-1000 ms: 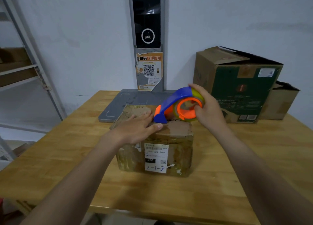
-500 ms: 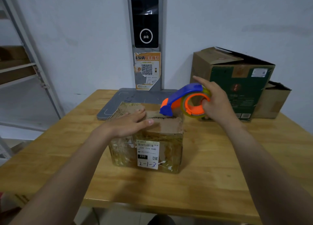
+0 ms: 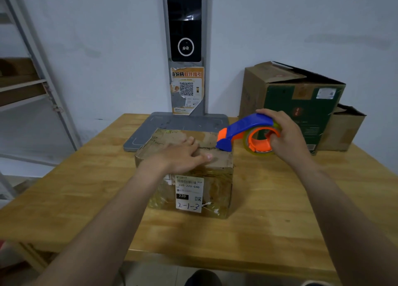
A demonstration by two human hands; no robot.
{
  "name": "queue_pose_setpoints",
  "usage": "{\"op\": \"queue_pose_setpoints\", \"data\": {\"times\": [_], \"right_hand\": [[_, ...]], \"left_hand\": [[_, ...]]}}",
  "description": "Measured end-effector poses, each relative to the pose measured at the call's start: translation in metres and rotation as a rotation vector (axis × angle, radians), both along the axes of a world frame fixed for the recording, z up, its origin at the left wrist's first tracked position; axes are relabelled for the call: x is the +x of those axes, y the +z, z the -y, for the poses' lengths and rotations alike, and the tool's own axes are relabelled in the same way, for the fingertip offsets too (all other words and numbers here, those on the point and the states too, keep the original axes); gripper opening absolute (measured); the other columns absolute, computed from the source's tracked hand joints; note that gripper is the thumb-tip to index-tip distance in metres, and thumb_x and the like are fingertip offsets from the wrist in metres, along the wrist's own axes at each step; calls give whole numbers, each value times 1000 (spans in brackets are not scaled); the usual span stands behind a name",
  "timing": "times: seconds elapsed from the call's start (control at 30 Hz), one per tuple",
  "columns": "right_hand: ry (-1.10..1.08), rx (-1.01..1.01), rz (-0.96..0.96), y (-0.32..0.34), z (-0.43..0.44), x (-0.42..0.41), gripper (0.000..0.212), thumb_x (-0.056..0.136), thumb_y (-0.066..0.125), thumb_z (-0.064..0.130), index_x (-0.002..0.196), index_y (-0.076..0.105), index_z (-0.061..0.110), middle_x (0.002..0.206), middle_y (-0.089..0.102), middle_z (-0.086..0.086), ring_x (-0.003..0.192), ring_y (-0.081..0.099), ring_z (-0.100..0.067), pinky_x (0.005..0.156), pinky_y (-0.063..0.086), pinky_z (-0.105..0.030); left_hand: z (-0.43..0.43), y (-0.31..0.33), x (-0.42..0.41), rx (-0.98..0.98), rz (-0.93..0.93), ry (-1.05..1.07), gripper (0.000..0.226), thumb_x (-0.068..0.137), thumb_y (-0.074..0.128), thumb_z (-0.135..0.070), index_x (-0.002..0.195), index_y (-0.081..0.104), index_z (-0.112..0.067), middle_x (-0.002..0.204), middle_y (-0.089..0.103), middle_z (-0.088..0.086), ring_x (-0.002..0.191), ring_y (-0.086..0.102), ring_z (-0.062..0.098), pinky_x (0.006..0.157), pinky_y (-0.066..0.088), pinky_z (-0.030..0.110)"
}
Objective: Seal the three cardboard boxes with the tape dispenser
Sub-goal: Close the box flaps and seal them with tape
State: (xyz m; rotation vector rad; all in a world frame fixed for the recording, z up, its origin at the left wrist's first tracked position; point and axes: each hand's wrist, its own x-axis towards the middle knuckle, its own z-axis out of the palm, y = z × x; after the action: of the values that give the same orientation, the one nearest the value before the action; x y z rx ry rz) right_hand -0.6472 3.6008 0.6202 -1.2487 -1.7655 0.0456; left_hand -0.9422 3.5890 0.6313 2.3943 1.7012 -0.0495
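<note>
Clock set w/ 12 = far wall, 6 = person; centre = small box.

Small cardboard box (image 3: 217, 191) sits mid-bench, its back end on a grey flat pad (image 3: 172, 122) at 12. White shipping label (image 3: 188, 193) on its 6 o'clk face, handwritten "2-1-3". Top flaps are down, and a dark seam runs 9-to-3 across the top.

L hand (image 3: 181, 156): open, fingers straight and spread, palm flat on box top, pressing the flaps. It holds nothing. Fingertips point toward 2.

R hand (image 3: 286, 137): closed round the tape dispenser (image 3: 245, 133) at approx. 2 o'clk of the box. Fingers lie over the blue cover and one digit hooks into the orange hub. Clear tape roll is on the hub. The dispenser's blue nose is tipped down at the 3 o'clk end of the seam, at the box's top edge. It looks to be touching, but can't tell for sure.

Other 2 boxes at 2 o'clk, back of bench (image 3: 86, 189) near the wall. Big green-faced box (image 3: 301, 96) has its top flaps up. A smaller brown box (image 3: 344, 130) is just beside it toward 3, partly hidden, top also open.

At 12, a grey pillar w/ black screen (image 3: 185, 27) rises from the pad, w/ an orange QR poster (image 3: 187, 90) below the screen. Metal shelf rack (image 3: 25, 85) at 10, off the bench.
</note>
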Motion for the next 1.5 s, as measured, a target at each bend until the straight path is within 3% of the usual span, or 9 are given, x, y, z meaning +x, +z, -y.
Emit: {"op": "queue_pose_setpoints", "data": {"times": [0.3, 0.37, 0.43, 0.57, 0.67, 0.77, 1.1, 1.3, 1.5], "right_hand": [[-11, -3, 10, 2, 5, 1, 66, 84, 60, -12, 138, 55, 26, 122, 56, 1, 113, 54, -15, 96, 48, -33], [-13, -8, 19, 3, 5, 3, 68, 84, 59, -12, 139, 55, 28, 120, 56, 2, 111, 54, -14, 95, 49, -33], [-7, -23, 27, 2, 5, 7, 71, 84, 59, -12, 140, 54, 30, 119, 56, 3, 111, 54, -14, 95, 49, -32], [-30, -18, 95, -1, 10, 11, 70, 83, 62, -10, 140, 53, 31, 124, 55, 4, 117, 52, -15, 95, 47, -31], [-45, -17, 104, -2, 13, 11, 70, 85, 62, -7, 139, 51, 35, 125, 54, 5, 116, 51, -13, 92, 47, -29], [-58, -32, 129, -2, 15, 11, 69, 86, 63, -5, 140, 50, 37, 121, 53, 5, 112, 51, -14, 88, 51, -33], [-138, 1, 120, -5, 36, 28, 72, 85, 61, -7, 141, 51, 36, 116, 52, 3, 106, 54, -16, 85, 51, -34], [-201, 6, 104, -7, 47, 36, 75, 83, 61, -9, 140, 52, 38, 117, 52, 2, 106, 53, -16, 84, 52, -36], [-211, 62, 153, -15, 53, 25, 71, 85, 62, -9, 142, 53, 33, 112, 49, 2, 99, 52, -17, 78, 51, -33]], "left_hand": [[4, -10, 62, 7, -10, 229, 127, 74, 16, -99, 162, 2, -8, 170, -7, 15, 157, -8, 31, 124, 2, 57], [5, -9, 68, 21, 14, 242, 123, 76, 22, -97, 163, 8, -11, 170, -4, 15, 157, -5, 32, 123, 3, 57], [5, -10, 71, 72, 42, 241, 112, 79, 30, -93, 161, 26, -18, 170, 7, 13, 157, 4, 31, 123, 10, 59], [2, -13, 69, 154, 106, 227, 89, 81, 43, -82, 147, 51, -23, 166, 27, 9, 154, 19, 28, 119, 21, 59], [1, -19, 66, 192, 91, 209, 92, 82, 38, -83, 150, 46, -21, 165, 28, 6, 154, 19, 27, 120, 20, 58], [2, -24, 64, 206, 76, 199, 96, 85, 30, -80, 159, 30, -19, 170, 17, 5, 156, 12, 25, 122, 15, 57], [1, -26, 62, 191, 36, 190, 96, 90, 24, -77, 162, 17, -16, 172, 4, 3, 158, 2, 21, 123, 9, 60], [-1, -24, 63, 184, 56, 200, 95, 89, 27, -76, 162, 19, -16, 172, 5, 3, 158, 2, 22, 122, 4, 61], [2, -25, 62, 249, 117, 128, 83, 91, 30, -76, 160, 23, -31, 171, 10, -4, 158, 4, 22, 123, 3, 61]]}}
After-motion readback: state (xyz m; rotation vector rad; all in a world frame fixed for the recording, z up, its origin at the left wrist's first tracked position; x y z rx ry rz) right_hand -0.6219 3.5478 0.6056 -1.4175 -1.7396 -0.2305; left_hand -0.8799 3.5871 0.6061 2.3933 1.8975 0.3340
